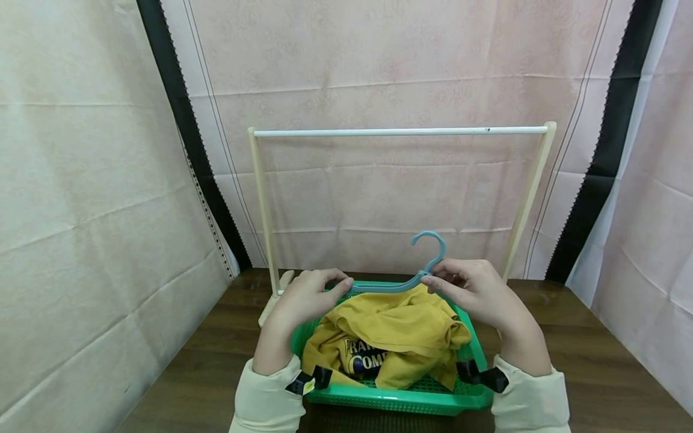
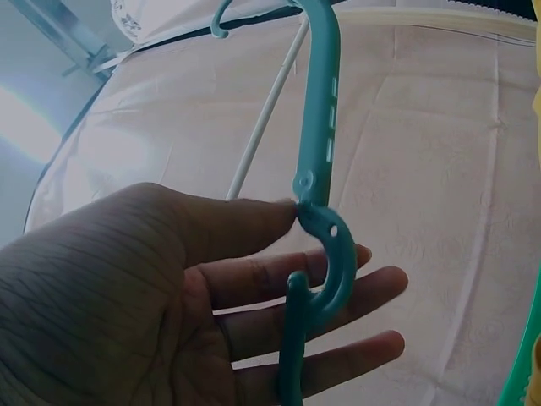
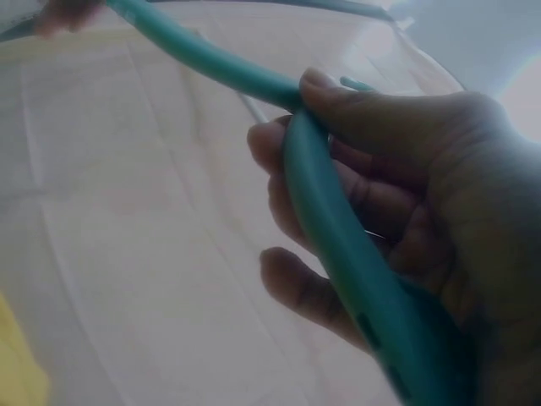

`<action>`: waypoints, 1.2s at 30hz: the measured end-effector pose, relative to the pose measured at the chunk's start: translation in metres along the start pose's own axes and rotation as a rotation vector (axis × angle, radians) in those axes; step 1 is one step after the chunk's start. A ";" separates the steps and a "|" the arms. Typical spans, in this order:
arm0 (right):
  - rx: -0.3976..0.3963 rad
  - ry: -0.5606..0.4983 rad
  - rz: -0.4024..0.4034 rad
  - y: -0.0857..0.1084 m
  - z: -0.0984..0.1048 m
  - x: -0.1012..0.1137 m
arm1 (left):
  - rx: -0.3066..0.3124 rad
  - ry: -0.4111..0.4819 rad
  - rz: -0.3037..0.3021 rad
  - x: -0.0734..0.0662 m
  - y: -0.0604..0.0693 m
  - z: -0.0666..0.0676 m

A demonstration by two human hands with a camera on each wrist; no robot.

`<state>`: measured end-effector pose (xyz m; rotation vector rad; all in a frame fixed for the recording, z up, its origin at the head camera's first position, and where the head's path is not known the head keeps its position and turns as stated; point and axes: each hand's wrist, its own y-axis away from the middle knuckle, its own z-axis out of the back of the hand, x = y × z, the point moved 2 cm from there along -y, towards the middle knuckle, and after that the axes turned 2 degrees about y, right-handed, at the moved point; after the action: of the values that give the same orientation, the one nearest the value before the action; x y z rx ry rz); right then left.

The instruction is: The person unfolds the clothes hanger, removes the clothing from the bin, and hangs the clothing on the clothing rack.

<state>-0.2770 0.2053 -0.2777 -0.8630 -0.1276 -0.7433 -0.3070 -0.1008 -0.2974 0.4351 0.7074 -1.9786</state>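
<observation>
A blue plastic hanger [image 1: 397, 287] is held by both hands above a green basket [image 1: 400, 400], its hook pointing up. My left hand [image 1: 311, 296] pinches one end of its bar between thumb and index finger. In the left wrist view the other fingers [image 2: 355, 292] extend behind the curved blue end. My right hand [image 1: 476, 291] pinches the hanger near the base of the hook, and in the right wrist view the thumb [image 3: 338, 97] presses on that joint. Below, a crumpled yellow garment [image 1: 400, 328] with dark printed lettering lies in the basket.
Behind the basket stands a cream rack with a white horizontal rail [image 1: 400, 132] and two uprights. Everything rests on a dark brown wooden table [image 1: 585, 361]. Pale cloth walls [image 1: 108, 210] enclose the back and sides.
</observation>
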 end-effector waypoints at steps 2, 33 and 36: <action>0.003 -0.002 0.002 0.000 -0.001 0.000 | 0.001 0.000 -0.015 -0.001 0.000 0.000; 0.111 -0.075 0.183 -0.015 -0.032 0.023 | 0.141 0.249 -0.463 -0.031 -0.006 -0.022; 0.146 -0.068 0.152 -0.015 -0.034 0.022 | 0.140 0.247 -0.463 -0.030 -0.006 -0.019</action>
<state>-0.2766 0.1624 -0.2821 -0.7500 -0.1729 -0.5555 -0.2971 -0.0659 -0.2936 0.6535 0.8875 -2.4462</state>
